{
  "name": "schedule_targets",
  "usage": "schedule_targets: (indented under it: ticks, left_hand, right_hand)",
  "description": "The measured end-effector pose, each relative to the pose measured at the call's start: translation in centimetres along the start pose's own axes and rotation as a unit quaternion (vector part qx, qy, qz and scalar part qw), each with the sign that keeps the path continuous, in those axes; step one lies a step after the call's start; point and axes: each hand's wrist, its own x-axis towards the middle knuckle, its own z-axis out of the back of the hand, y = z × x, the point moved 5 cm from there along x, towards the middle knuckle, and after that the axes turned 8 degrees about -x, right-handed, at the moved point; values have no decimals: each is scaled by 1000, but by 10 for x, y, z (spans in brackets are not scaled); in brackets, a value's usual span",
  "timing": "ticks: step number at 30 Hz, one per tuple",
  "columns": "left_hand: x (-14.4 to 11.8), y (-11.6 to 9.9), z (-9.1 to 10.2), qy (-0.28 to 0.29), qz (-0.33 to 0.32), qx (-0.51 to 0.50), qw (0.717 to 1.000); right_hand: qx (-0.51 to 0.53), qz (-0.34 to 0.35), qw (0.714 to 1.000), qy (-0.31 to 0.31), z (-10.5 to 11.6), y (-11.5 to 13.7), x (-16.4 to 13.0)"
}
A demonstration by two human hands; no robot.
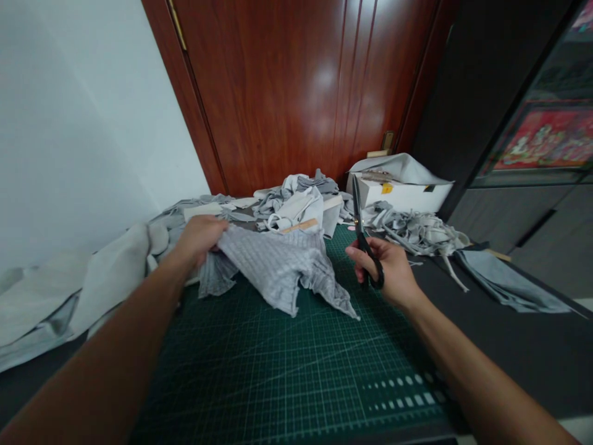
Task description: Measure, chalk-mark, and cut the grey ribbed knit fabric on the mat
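My left hand (204,238) is closed on the edge of a grey ribbed knit fabric piece (278,262). The piece droops to the right over the green cutting mat (278,377), its ragged lower corners hanging near or on the mat; I cannot tell which. In my right hand (386,266) is a pair of black-handled scissors (359,216), held upright with the blades pointing up and together. The scissors are to the right of the fabric, apart from it. My left fingertips are partly hidden by the cloth.
Behind the mat lies a heap of grey and white fabric scraps (301,201). A white box (403,191) with cloth on top stands at the back right, near tangled strips (417,232). Folded grey cloth (507,278) lies far right; pale fabric (115,272) lines the left wall.
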Motion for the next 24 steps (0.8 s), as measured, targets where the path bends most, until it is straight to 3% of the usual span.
schedule_targets:
  ticks: [2, 4, 7, 10, 12, 13, 15, 17, 20, 22, 24]
  left_hand:
    - [5, -11, 34, -40, -32, 128, 990]
    - [6, -18, 54, -62, -64, 219, 972]
    - [-2, -23, 50, -41, -139, 286, 947]
    - [-17, -26, 6, 57, -230, 295, 926]
    - [-31, -25, -37, 182, -282, 287, 897]
    - [-43, -23, -62, 295, -326, 278, 854]
    - [-60, -12, -102, 441, -343, 289, 778]
    - [-64, -3, -126, 485, -331, 299, 753]
    - [-63, 6, -146, 508, -318, 302, 742]
    - [-61, 4, -152, 507, -312, 296, 747]
    - [-56, -4, -156, 482, -311, 279, 770]
  right_hand:
    - [-1, 4, 1000, -6, 1, -1, 1]
    - [-8, 3, 1000, -10, 1, -2, 1]
    - [-16, -2, 1000, -15, 0, -1, 1]
    - [-16, -4, 1000, -14, -3, -2, 0]
    - [-17, -6, 1000, -9, -5, -4, 0]
    - [-18, -7, 1000, -7, -6, -5, -1]
    - [-21, -7, 1000, -2, -7, -7, -3]
    - [-24, -6, 1000, -2, -6, -8, -4]
    - [-26, -7, 1000, -12, -4, -6, -5]
    - [-29, -4, 999, -23, -1, -2, -5]
    - [-33, 2, 999, -38, 3, 2, -4]
